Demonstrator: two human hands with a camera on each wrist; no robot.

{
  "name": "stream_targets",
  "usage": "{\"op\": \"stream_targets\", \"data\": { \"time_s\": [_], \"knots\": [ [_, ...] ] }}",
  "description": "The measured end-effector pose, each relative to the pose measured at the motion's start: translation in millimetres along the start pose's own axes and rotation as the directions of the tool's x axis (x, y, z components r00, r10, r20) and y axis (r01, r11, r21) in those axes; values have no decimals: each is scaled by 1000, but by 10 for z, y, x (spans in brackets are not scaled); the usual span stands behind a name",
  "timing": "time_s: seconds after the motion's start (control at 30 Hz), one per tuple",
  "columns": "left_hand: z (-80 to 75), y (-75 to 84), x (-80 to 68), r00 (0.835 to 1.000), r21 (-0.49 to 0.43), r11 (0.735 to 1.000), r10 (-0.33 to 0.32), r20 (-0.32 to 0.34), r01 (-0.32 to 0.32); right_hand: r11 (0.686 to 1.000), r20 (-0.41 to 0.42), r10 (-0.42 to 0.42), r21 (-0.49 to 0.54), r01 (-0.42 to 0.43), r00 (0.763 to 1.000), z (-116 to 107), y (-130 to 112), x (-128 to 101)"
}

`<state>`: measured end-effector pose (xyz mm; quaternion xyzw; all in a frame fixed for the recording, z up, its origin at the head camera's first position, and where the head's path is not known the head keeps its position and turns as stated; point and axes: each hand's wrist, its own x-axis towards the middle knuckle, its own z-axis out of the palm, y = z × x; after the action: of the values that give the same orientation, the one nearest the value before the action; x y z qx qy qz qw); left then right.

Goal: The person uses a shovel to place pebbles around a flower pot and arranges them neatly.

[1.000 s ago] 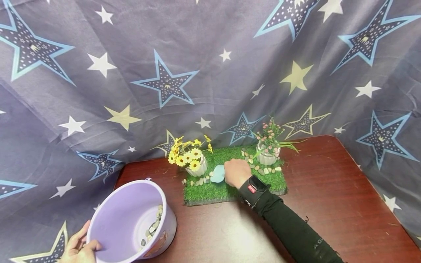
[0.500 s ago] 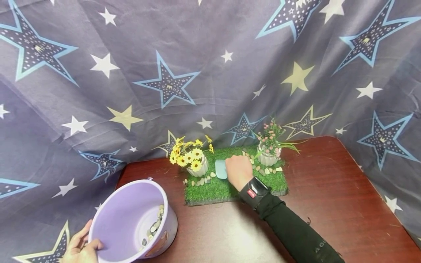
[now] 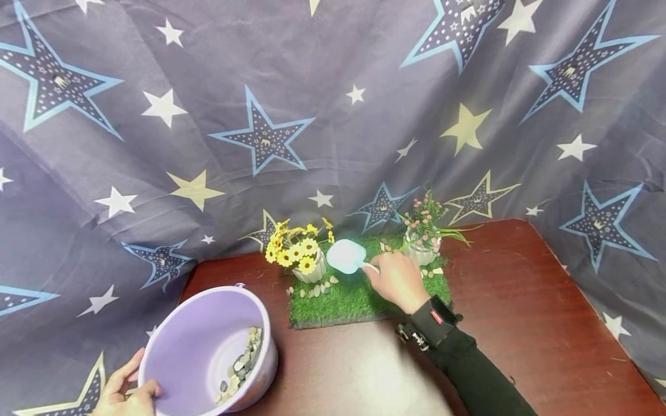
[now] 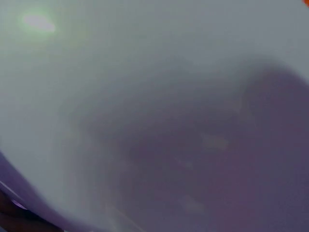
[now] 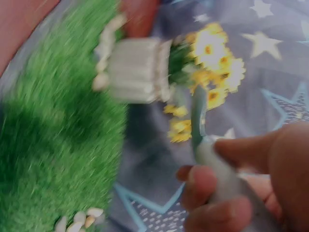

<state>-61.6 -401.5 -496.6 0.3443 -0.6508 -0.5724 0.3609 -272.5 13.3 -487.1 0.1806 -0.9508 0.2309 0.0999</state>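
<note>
My right hand (image 3: 398, 280) grips the pale handle of a small light-blue toy shovel (image 3: 346, 256) over the artificial grass mat (image 3: 340, 309). In the right wrist view, thumb and fingers wrap the handle, and the blade (image 5: 198, 116) shows edge-on in front of the yellow flowers. My left hand (image 3: 125, 386) holds the rim of a purple bucket (image 3: 179, 329), thumb inside and fingers outside. The bucket tilts, and pebbles (image 3: 244, 361) lie along its lower right inside. The left wrist view is filled by the bucket's wall (image 4: 145, 96), with dark fingers (image 4: 24, 220) in the lower left corner.
On the mat stand a white pot of yellow flowers (image 3: 304, 251) at left and a pink-flowered pot (image 3: 424, 231) at right. Rows of pebbles (image 3: 318, 289) lie by the pots. Behind the reddish-brown table (image 3: 510, 300) hangs a star-patterned cloth (image 3: 333, 115).
My right hand has come up off the mat and shifted right, turning so the shovel's blade shows broad. The left hand keeps its hold; more pebbles show in the bucket.
</note>
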Motion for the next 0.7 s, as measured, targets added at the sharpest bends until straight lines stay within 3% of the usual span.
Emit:
{"op": "stream_targets", "data": {
  "time_s": [0.1, 0.17, 0.23, 0.3, 0.37, 0.43, 0.53, 0.6, 0.7],
  "knots": [
    [212, 226, -289, 998, -56, 997, 56, -1, -56, 990, -4, -33, 140, 33, 999, -128, -96, -96],
    [406, 381, -522, 993, -30, 992, 121, 2, -121, 981, -24, -75, 179, 78, 997, -229, -195, -171],
    [571, 511, -749, 978, 43, 978, 204, 45, -206, 972, -41, -140, 184, 145, 989, -313, -302, -249],
    [697, 581, -926, 945, 177, 929, 318, 70, -326, 960, -33, -230, 158, 232, 973, -330, -406, -323],
    [791, 605, -1046, 896, 262, 857, 432, 101, -443, 942, -14, -319, 103, 318, 948, -255, -501, -393],
    [859, 596, -1133, 848, 265, 806, 512, 137, -530, 919, 10, -393, 15, 393, 919, -104, -587, -459],
    [947, 550, -1228, 794, 220, 763, 587, 158, -608, 863, 8, -472, -200, 464, 882, 194, -706, -555],
    [1000, 519, -1297, 764, 203, 736, 627, 152, -645, 820, -31, -500, -339, 462, 865, 368, -780, -613],
    [1074, 504, -1415, 708, 198, 682, 695, 128, -704, 783, -111, -509, -471, 406, 854, 560, -883, -698]
  ]
}}
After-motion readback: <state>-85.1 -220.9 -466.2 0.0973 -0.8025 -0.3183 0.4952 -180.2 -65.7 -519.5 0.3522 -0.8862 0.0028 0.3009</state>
